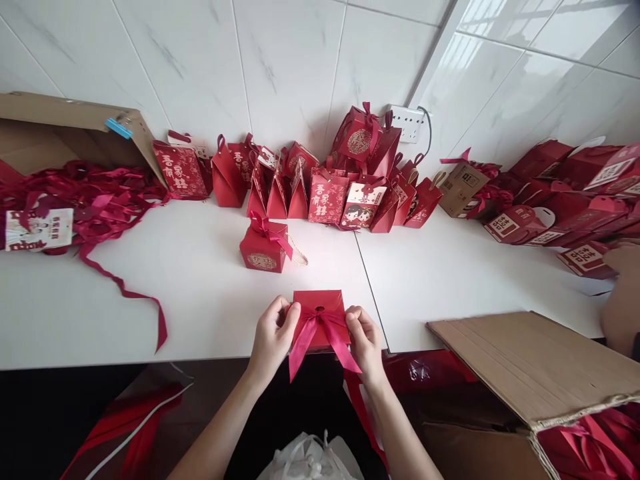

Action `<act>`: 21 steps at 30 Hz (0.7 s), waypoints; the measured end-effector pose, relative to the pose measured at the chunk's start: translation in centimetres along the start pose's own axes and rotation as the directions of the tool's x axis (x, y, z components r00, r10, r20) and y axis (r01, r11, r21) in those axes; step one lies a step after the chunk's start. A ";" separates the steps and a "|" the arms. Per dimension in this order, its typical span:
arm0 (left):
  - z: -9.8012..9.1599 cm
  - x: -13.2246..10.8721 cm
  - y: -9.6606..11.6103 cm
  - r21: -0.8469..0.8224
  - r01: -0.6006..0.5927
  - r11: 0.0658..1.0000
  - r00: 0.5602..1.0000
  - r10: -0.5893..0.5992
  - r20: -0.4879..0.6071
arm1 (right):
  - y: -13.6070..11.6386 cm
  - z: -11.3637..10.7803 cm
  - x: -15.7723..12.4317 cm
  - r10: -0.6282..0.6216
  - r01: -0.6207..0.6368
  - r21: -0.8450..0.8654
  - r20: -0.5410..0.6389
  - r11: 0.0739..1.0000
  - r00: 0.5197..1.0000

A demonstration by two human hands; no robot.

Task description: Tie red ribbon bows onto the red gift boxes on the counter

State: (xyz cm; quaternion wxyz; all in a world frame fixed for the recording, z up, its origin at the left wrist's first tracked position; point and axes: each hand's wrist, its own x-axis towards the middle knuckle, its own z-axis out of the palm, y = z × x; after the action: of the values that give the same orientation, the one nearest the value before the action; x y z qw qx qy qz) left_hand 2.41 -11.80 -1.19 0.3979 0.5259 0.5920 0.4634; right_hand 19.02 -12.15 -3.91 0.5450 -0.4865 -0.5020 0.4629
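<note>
A red box (318, 300) with a bow of crimson ribbon (327, 325) on its top is at the table's front edge, the two ribbon tails hanging toward me. My left hand (275, 333) pinches at the box's left side, by the bow's left loop. On the opposite side my right hand (366, 339) pinches near the right loop. Just beyond stands another red box (264, 247) with a ribbon bow and a gold cord loop.
Several red gift boxes (327, 197) line the wall. Ribbons (95, 200) spill from a carton (75, 120) at left. An open cardboard box (530, 360) stands at front right. Another person's hand (623, 260) touches red boxes (590, 217) at far right.
</note>
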 end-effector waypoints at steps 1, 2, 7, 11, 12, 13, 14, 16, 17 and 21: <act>-0.2 0.1 0.0 -0.017 0.019 1.000 0.999 -0.018 0.030 | -0.1 -0.3 0.1 0.003 -0.002 -0.003 0.012 1.000 1.000; -0.4 0.2 0.0 -0.034 0.037 0.999 0.998 -0.035 0.060 | -0.4 -0.7 0.1 -0.010 0.010 -0.007 0.033 1.000 0.999; -0.7 0.5 0.1 -0.117 0.030 0.993 0.997 -0.022 0.074 | -1.6 -3.0 0.9 -0.112 0.192 -0.170 0.396 0.966 0.912; 0.1 -0.5 1.0 -0.105 -0.104 0.989 0.994 0.100 -0.044 | -1.5 -3.5 1.0 -0.050 0.227 -0.311 0.488 0.923 0.871; 0.4 -0.9 1.4 -0.066 -0.202 0.977 0.976 0.196 -0.091 | -1.4 -3.4 0.8 -0.089 0.248 -0.304 0.452 0.920 0.887; 0.7 -1.4 1.8 -0.008 -0.325 0.946 0.938 0.321 -0.134 | -1.3 -3.3 0.5 -0.154 0.286 -0.289 0.403 0.914 0.902; 1.0 -1.9 2.2 0.056 -0.457 0.888 0.873 0.460 -0.165 | -1.3 -3.1 0.1 -0.233 0.338 -0.273 0.352 0.901 0.906; 1.5 -2.9 3.1 0.154 -0.678 0.719 0.695 0.695 -0.185 | -1.6 -2.7 -0.7 -0.393 0.451 -0.252 0.250 0.856 0.885; 1.7 -3.4 3.6 0.178 -0.748 0.639 0.614 0.769 -0.180 | -1.8 -2.5 -1.2 -0.456 0.496 -0.247 0.203 0.832 0.867; 2.0 -5.2 5.4 0.189 -0.852 0.488 0.470 0.872 -0.134 | -3.4 -2.7 -2.7 -0.592 0.592 -0.270 0.093 0.759 0.801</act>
State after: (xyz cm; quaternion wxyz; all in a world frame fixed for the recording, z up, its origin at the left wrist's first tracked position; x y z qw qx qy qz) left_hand 6.34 -16.60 3.48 0.0194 0.7180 0.3064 0.6247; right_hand 21.58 -15.30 -0.82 0.5866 -0.3760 -0.6917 0.1900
